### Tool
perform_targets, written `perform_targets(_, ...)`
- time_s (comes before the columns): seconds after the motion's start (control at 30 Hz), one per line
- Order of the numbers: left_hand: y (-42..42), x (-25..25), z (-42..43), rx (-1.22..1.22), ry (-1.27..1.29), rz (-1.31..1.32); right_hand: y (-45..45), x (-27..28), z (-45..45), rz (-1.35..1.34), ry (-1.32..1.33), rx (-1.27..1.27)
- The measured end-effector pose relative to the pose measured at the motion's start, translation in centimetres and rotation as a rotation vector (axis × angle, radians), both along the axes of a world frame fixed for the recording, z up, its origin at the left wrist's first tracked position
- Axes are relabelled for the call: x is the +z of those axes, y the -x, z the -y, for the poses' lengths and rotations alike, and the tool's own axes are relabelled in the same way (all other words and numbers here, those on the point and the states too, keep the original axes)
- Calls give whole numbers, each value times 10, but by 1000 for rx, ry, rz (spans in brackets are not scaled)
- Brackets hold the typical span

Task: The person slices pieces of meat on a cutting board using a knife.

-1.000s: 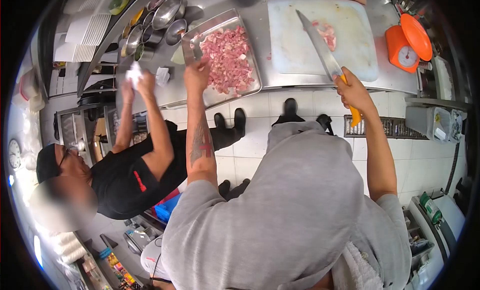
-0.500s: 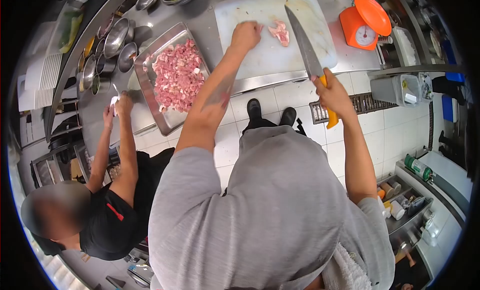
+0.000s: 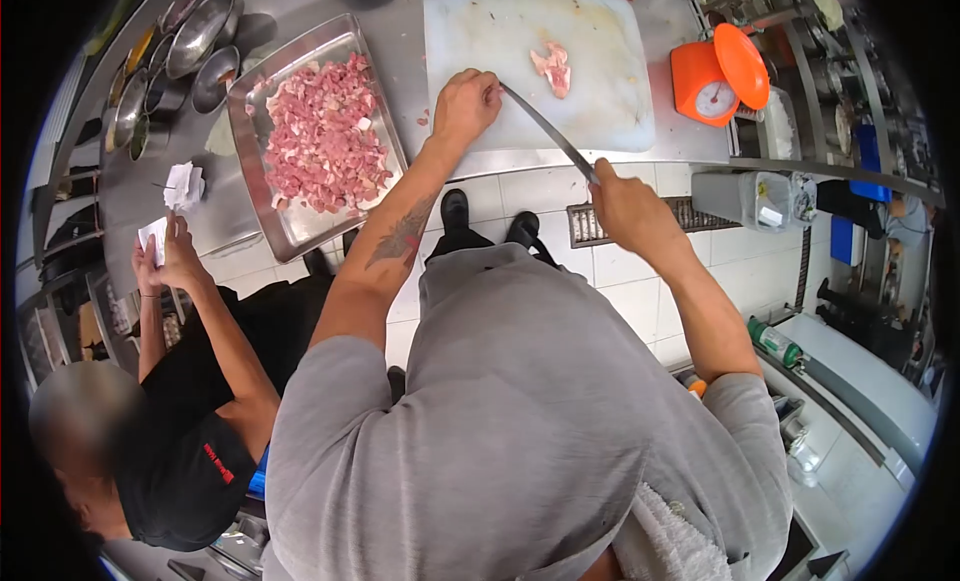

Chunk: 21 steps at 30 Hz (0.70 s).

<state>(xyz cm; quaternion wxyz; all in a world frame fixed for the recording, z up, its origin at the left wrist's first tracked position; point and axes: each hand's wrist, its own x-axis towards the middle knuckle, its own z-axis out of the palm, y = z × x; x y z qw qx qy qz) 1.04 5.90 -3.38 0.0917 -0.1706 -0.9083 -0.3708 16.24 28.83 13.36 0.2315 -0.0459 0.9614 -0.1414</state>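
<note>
My right hand (image 3: 630,211) is wrapped round the handle of a long knife (image 3: 550,131). The blade points up and left, its tip at the fingers of my left hand (image 3: 467,106). Those fingers are pinched together over the lower left edge of the white cutting board (image 3: 500,31); what they hold, if anything, is too small to make out. A piece of raw meat (image 3: 552,69) lies on the board, right of my left hand. Cut pink meat (image 3: 325,136) fills much of a metal tray (image 3: 258,196) to the left.
An orange scale (image 3: 705,86) stands right of the board. Metal bowls (image 3: 200,36) sit at the upper left. Close on my left, a co-worker in black (image 3: 190,471) holds white paper (image 3: 152,239); more paper (image 3: 183,186) lies on the counter.
My left hand was over the tray, then moved right to the board and now is at its lower left edge. The knife has swung left, its tip now beside my left fingers.
</note>
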Motion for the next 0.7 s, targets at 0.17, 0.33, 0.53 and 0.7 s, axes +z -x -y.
perform_targets(0.17, -11, -6, 0, -18, -104, -20, 35, -100, 17, -64, 165, -53)
perform_targets(0.33, -13, 26, 1, 141, -170, 38, 58, -27, 13, -52, 112, 14)
perform_targets(0.53, -11, -1, 5, 37, -80, 40, 30, -68, -2, -18, 100, 50)
perform_targets(0.7, -23, 9, 7, 64, -125, -55, 71, -87, 16, -4, 160, 48)
